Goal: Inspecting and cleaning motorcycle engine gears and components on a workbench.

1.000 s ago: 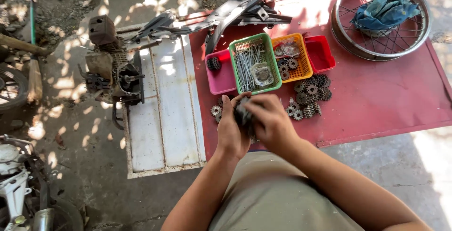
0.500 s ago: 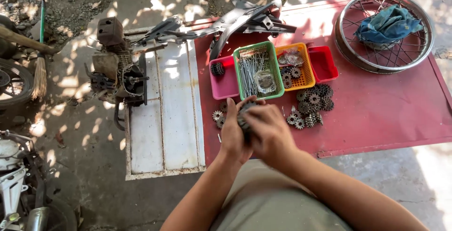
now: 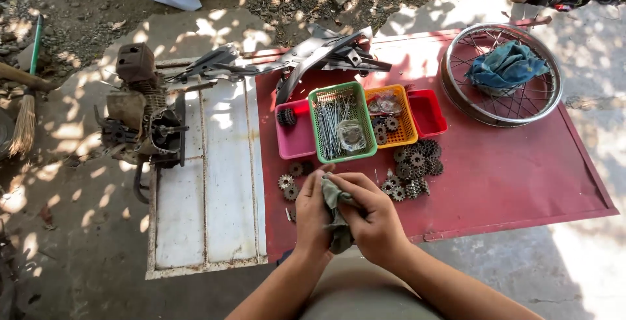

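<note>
A crumpled grey-green cloth [image 3: 337,219] is gripped between the left hand [image 3: 313,215] and the right hand [image 3: 372,219] above the flat red metal counter [image 3: 508,176]. Something small is possibly wrapped inside it. Dark toothed metal sprockets [image 3: 414,167] are heaped just beside the hands, before a green plastic mesh basket [image 3: 342,122].

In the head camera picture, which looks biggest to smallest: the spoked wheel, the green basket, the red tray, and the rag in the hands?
1. Spoked wheel
2. Green basket
3. Rag and red tray: look about alike, and the hands hide part of the rag, so no ranking.
</note>
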